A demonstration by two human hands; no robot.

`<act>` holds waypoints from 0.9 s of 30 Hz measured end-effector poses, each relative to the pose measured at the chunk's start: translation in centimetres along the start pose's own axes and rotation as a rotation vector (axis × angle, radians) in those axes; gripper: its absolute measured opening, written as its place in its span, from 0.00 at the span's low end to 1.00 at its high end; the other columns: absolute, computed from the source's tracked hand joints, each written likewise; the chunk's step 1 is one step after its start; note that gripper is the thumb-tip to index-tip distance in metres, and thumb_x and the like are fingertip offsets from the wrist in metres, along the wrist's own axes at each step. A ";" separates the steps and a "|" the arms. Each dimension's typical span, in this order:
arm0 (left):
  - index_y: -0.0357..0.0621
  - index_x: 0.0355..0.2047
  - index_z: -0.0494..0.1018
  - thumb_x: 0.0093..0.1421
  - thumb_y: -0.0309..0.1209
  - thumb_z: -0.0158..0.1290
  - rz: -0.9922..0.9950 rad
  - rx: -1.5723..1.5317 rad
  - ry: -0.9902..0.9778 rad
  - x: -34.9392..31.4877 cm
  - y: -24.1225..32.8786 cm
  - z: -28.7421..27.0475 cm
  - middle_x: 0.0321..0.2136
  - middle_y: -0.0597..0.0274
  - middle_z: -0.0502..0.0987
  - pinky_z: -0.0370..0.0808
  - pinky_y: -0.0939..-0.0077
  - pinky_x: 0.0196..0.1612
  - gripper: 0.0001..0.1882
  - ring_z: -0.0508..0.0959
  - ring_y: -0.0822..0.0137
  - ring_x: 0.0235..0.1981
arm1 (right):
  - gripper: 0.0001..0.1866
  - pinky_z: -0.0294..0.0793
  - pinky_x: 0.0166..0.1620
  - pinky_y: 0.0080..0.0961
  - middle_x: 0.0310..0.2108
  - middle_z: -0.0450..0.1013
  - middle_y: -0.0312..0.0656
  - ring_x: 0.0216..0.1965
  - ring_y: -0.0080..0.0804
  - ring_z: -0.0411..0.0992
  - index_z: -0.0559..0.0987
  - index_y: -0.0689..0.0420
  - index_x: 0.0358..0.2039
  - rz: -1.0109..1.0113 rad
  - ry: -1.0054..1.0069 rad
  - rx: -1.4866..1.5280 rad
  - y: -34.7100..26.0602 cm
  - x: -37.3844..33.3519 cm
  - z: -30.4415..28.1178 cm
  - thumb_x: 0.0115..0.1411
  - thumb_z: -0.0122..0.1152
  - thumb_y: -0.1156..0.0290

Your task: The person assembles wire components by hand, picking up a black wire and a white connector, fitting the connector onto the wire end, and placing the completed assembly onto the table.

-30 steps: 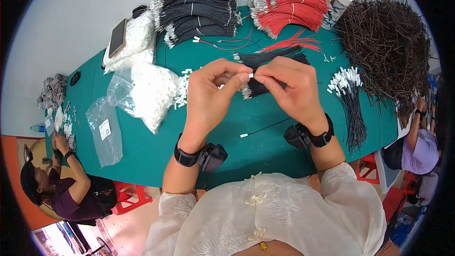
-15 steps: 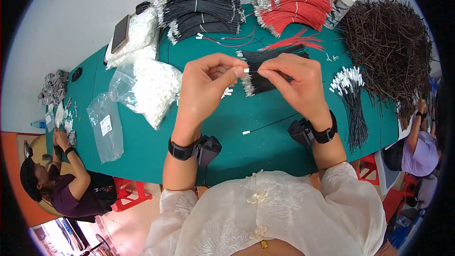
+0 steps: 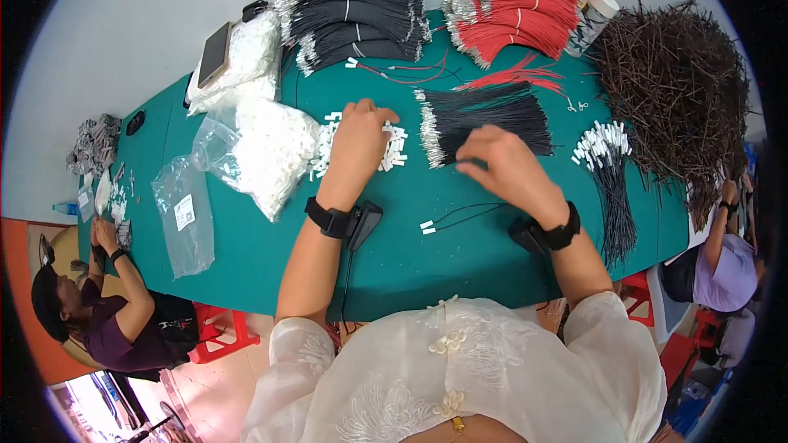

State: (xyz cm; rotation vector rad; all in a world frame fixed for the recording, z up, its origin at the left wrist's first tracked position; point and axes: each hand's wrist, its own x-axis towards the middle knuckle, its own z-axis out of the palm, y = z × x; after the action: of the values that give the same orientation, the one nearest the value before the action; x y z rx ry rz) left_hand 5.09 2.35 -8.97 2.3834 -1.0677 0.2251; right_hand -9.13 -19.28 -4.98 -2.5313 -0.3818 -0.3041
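Note:
My left hand (image 3: 359, 143) is over a loose pile of small white plastic connector housings (image 3: 394, 152), its fingers bent and thumb apart; the fingertips are partly hidden. To its right, my right hand (image 3: 506, 166) hovers at the near edge of a row of black wires (image 3: 492, 111) with silvery terminal ends. It is slightly blurred, thumb and fingers apart, with nothing visible between them. In front of the hands, two black wires (image 3: 464, 215) with white housings lie on the green table (image 3: 427, 279).
A bag of white housings (image 3: 271, 156) and an empty clear bag (image 3: 185, 213) lie left. Bundled black wires (image 3: 353, 12) and red wires (image 3: 517, 12) are stacked behind. Right are finished wires (image 3: 607, 189) and a dark tangled heap (image 3: 669, 82). Other people sit at both sides.
My hands have separated from around a small white housing. The left moved down onto the housing pile, the right lower and slightly left. A second housed wire now lies beside the first.

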 end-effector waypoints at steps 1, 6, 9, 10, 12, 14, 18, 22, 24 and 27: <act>0.41 0.30 0.81 0.50 0.24 0.61 0.009 -0.001 0.004 0.3 -0.2 0.3 0.31 0.53 0.75 0.74 0.61 0.44 0.05 0.75 0.52 0.41 | 0.07 0.73 0.42 0.38 0.28 0.73 0.43 0.37 0.45 0.72 0.80 0.61 0.29 0.001 0.007 -0.008 0.5 0.6 0.0 0.50 0.68 0.73; 0.40 0.30 0.80 0.50 0.22 0.60 -0.044 0.039 -0.098 0.9 -0.8 1.2 0.34 0.51 0.76 0.74 0.59 0.44 0.05 0.74 0.49 0.41 | 0.07 0.74 0.42 0.38 0.30 0.72 0.43 0.39 0.45 0.72 0.80 0.61 0.30 0.035 0.086 -0.181 3.4 2.0 1.5 0.49 0.67 0.75; 0.39 0.29 0.79 0.52 0.21 0.57 -0.017 0.043 -0.088 0.7 -1.2 1.4 0.32 0.49 0.75 0.75 0.60 0.44 0.04 0.74 0.50 0.41 | 0.07 0.74 0.42 0.37 0.31 0.72 0.43 0.40 0.44 0.73 0.80 0.61 0.30 0.053 0.016 -0.182 4.1 2.3 1.9 0.49 0.67 0.76; 0.38 0.28 0.79 0.52 0.21 0.57 -0.014 0.040 -0.065 0.7 -1.3 1.5 0.31 0.50 0.75 0.75 0.59 0.43 0.03 0.74 0.50 0.39 | 0.07 0.74 0.42 0.38 0.30 0.73 0.43 0.40 0.44 0.73 0.80 0.61 0.30 0.044 0.012 -0.181 4.2 2.4 1.9 0.49 0.67 0.76; 0.37 0.27 0.78 0.52 0.21 0.56 -0.011 0.029 -0.026 0.4 -1.3 1.5 0.31 0.50 0.77 0.76 0.59 0.41 0.03 0.76 0.49 0.37 | 0.07 0.74 0.43 0.38 0.30 0.73 0.43 0.40 0.45 0.73 0.79 0.61 0.29 0.032 -0.002 -0.177 4.2 2.5 2.0 0.48 0.67 0.76; 0.37 0.29 0.79 0.53 0.21 0.57 -0.068 -0.068 -0.039 0.9 -0.7 0.4 0.31 0.51 0.78 0.76 0.63 0.40 0.03 0.77 0.51 0.36 | 0.07 0.74 0.41 0.37 0.29 0.74 0.42 0.38 0.43 0.73 0.79 0.62 0.29 0.004 0.027 -0.144 5.2 2.1 1.9 0.49 0.67 0.77; 0.37 0.33 0.79 0.56 0.23 0.61 -0.208 -0.370 -0.040 1.5 1.2 -3.4 0.31 0.56 0.81 0.77 0.74 0.37 0.05 0.81 0.60 0.33 | 0.04 0.73 0.36 0.31 0.28 0.75 0.41 0.31 0.37 0.73 0.78 0.63 0.30 0.009 0.104 0.047 5.2 2.4 1.3 0.52 0.65 0.78; 0.35 0.34 0.78 0.58 0.23 0.61 -0.265 -0.722 -0.004 1.4 3.4 -5.6 0.29 0.61 0.82 0.76 0.81 0.35 0.05 0.81 0.71 0.31 | 0.01 0.69 0.30 0.22 0.26 0.76 0.39 0.26 0.25 0.71 0.78 0.63 0.30 0.205 0.128 0.370 3.4 2.4 -0.2 0.58 0.61 0.79; 0.34 0.36 0.79 0.59 0.23 0.61 -0.280 -0.887 0.012 1.4 4.1 -6.3 0.29 0.64 0.82 0.75 0.83 0.36 0.06 0.79 0.77 0.31 | 0.02 0.65 0.27 0.16 0.25 0.75 0.36 0.24 0.17 0.69 0.78 0.64 0.32 0.261 0.156 0.575 2.4 2.6 -0.9 0.61 0.59 0.80; 0.34 0.37 0.80 0.59 0.23 0.61 -0.336 -1.014 -0.014 1.3 4.8 -7.0 0.30 0.64 0.82 0.75 0.84 0.36 0.07 0.79 0.78 0.31 | 0.02 0.61 0.25 0.14 0.24 0.74 0.34 0.23 0.14 0.67 0.79 0.64 0.32 0.255 0.246 0.614 0.2 2.6 -2.2 0.61 0.61 0.79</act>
State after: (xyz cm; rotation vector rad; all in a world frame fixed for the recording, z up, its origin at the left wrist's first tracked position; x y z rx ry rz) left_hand 2.84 2.51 -0.69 1.5758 -0.5434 -0.3762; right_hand -6.97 -20.14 -2.50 -1.8851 -0.0374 -0.3336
